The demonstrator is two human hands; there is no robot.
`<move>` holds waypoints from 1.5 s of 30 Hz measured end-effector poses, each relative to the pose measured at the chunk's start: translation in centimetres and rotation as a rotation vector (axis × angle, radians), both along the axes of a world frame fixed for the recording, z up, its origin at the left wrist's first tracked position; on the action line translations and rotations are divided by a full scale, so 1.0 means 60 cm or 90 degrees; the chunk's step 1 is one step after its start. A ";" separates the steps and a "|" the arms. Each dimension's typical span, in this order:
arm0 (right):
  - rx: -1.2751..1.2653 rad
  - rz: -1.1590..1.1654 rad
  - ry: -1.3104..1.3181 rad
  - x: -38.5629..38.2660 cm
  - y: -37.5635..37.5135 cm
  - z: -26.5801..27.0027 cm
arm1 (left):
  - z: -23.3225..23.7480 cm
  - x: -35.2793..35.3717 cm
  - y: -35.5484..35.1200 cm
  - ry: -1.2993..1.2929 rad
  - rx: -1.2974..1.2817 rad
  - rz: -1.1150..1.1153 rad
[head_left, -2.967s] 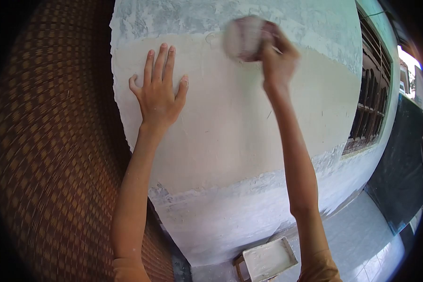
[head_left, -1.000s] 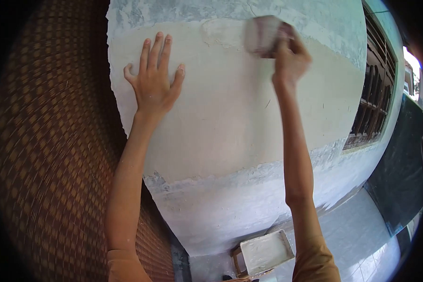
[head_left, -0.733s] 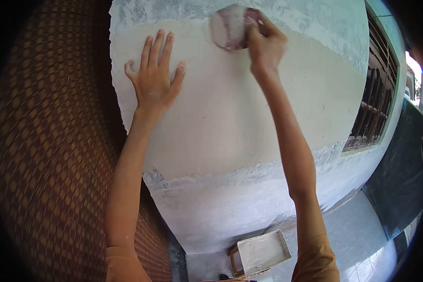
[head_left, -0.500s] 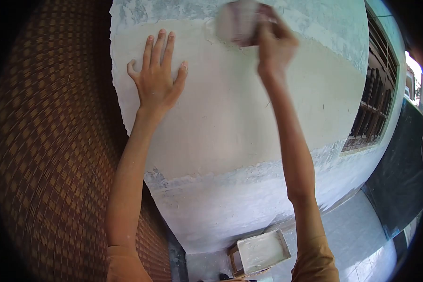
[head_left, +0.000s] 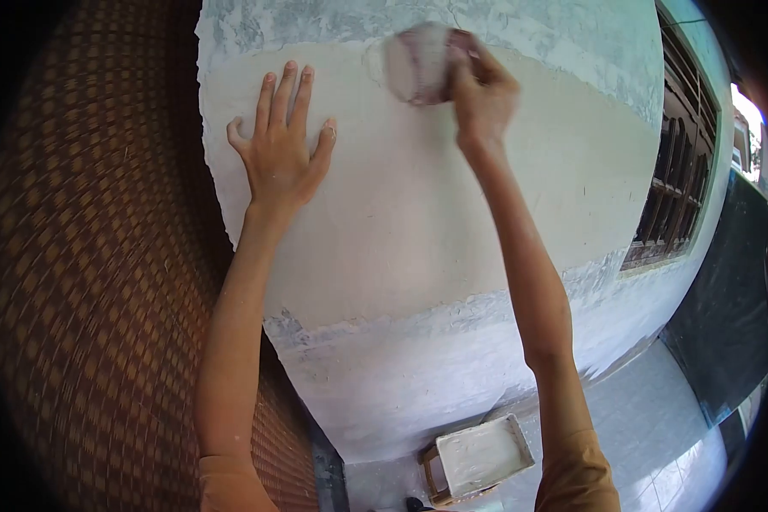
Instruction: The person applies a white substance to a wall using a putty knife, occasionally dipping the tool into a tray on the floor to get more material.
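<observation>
My left hand point(head_left: 281, 149) lies flat on the plastered wall point(head_left: 384, 230) near its ragged left edge, fingers spread and nothing held. Some white stuff sticks to its thumb. Higher up and to the right, my right hand point(head_left: 486, 96) grips a putty spreader point(head_left: 418, 65), a flat, reddish-brown plate smeared with white and blurred by motion. The spreader is against the upper part of the wall, overlapping the border between the smooth cream coat and the patchy bluish-white surface above.
Low by the wall's foot, a rectangular tray point(head_left: 484, 456) of white putty rests on a wooden support. A woven brown panel point(head_left: 102, 256) runs along the left. On the right are a barred window point(head_left: 676, 183) and a dark panel point(head_left: 721, 299) above the tiled floor point(head_left: 631, 418).
My right hand has moved slightly down and left with the spreader. The left hand stays flat on the wall, and the whole view has shifted a little.
</observation>
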State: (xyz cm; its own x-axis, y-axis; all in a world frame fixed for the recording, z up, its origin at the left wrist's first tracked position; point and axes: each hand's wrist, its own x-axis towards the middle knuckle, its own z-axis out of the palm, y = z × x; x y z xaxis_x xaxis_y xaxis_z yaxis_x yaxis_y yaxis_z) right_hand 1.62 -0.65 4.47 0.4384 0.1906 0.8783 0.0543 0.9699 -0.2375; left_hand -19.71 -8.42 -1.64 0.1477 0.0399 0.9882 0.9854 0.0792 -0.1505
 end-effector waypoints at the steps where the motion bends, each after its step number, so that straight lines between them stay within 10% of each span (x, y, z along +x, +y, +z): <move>1: 0.005 0.005 0.039 0.027 0.005 0.001 | -0.001 -0.001 0.004 0.005 0.005 -0.003; 6: 0.032 0.178 0.127 0.044 -0.038 0.012 | -0.004 -0.002 0.008 0.009 0.015 -0.024; 12: 0.043 -0.024 0.030 0.021 0.013 0.027 | -0.003 -0.002 0.001 0.002 -0.008 0.001; 28: 0.049 0.186 0.137 0.043 -0.032 0.024 | -0.004 0.001 0.008 0.003 0.018 -0.022; 34: -0.023 -0.048 0.018 -0.009 -0.027 0.028 | -0.002 0.001 -0.001 -0.001 -0.002 -0.003; 38: 0.047 0.108 0.173 0.030 -0.012 0.025 | -0.004 0.001 0.006 0.004 0.015 -0.032; 42: 0.002 0.178 -0.009 -0.033 -0.058 0.003 | -0.004 0.007 0.001 -0.008 0.006 -0.013; 45: -0.014 0.034 0.028 -0.009 -0.034 -0.007 | -0.002 -0.001 -0.002 -0.001 -0.002 0.000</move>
